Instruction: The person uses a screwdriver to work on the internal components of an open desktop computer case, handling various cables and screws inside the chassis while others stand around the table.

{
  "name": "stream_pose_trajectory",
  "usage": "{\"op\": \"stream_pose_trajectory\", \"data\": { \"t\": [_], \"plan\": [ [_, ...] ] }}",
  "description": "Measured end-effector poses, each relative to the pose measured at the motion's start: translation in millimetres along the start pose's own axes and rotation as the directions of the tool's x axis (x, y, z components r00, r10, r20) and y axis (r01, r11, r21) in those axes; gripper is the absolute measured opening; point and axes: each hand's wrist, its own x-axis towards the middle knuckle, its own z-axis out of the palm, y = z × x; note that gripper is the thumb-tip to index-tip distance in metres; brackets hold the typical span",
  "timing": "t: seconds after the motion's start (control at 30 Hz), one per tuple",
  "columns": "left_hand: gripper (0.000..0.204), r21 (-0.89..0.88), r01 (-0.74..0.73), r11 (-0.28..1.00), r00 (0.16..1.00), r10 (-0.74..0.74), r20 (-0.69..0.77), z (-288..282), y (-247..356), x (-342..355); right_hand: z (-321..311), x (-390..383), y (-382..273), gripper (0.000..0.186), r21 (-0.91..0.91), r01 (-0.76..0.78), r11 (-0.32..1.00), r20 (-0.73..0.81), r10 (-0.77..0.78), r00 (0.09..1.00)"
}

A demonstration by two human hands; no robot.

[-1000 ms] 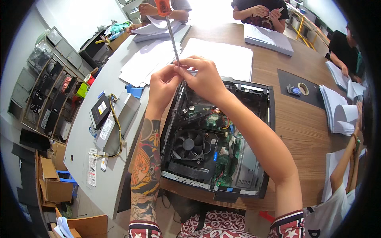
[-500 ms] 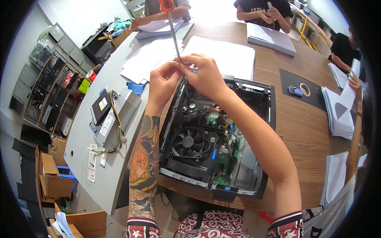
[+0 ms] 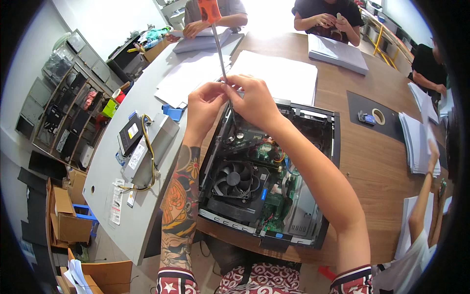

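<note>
A long screwdriver (image 3: 220, 54) with an orange handle (image 3: 209, 11) stands nearly upright, its tip down in an open black desktop computer case (image 3: 335, 147). My right hand (image 3: 254, 103) is closed, fingertips pinching the metal shaft at mid-length. Beside it, my left hand (image 3: 204, 104) is also closed, thumb and fingers meeting at the same shaft. The tip reaches near the far left corner of the case, close to a green circuit board (image 3: 252, 137); what it touches is too small to tell. A black cooling fan (image 3: 234, 178) lies nearer me inside the case.
On the grey tabletop at left lie a metal power supply (image 3: 159, 139) with cables, a black drive (image 3: 131, 133) and a blue plastic part (image 3: 172, 112). White paper sheets (image 3: 279, 73) lie behind the case. A tape roll (image 3: 378, 116) rests at right. Other people handle paper stacks around the table.
The whole view has shifted slightly. Both my hands keep their pinch on the screwdriver shaft. At right, another person's hand has lowered toward the paper stack.
</note>
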Motion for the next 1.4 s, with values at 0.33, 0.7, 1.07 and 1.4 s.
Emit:
{"op": "stream_pose_trajectory", "data": {
  "t": [0.33, 0.7, 1.07, 1.4],
  "plan": [
    [0.017, -0.006, 0.014, 1.0, 1.0, -0.014, -0.01, -1.6, 1.3, -0.4, 0.8, 0.7, -2.1, 0.021, 0.021, -0.024, 0.999, 0.023, 0.024, 0.999],
    [0.017, 0.03, -0.005, 1.0, 1.0, 0.005, -0.021, -0.4, 1.1, -0.2, 1.0, -0.2, -0.5, 0.023, -0.061, 0.032, 0.998, 0.02, -0.031, 0.999],
    [0.015, 0.022, 0.003, 1.0, 0.999, -0.002, -0.033, -3.1, -1.2, 0.0, -0.9, -0.2, -7.1, 0.023, -0.078, -0.006, 0.997, 0.051, 0.01, 0.999],
    [0.012, 0.015, 0.01, 1.0, 0.998, -0.009, -0.066, -2.0, -3.4, 1.1, -4.2, -1.1, -7.8, 0.023, -0.093, 0.0, 0.996, 0.06, 0.005, 0.998]
  ]
}}
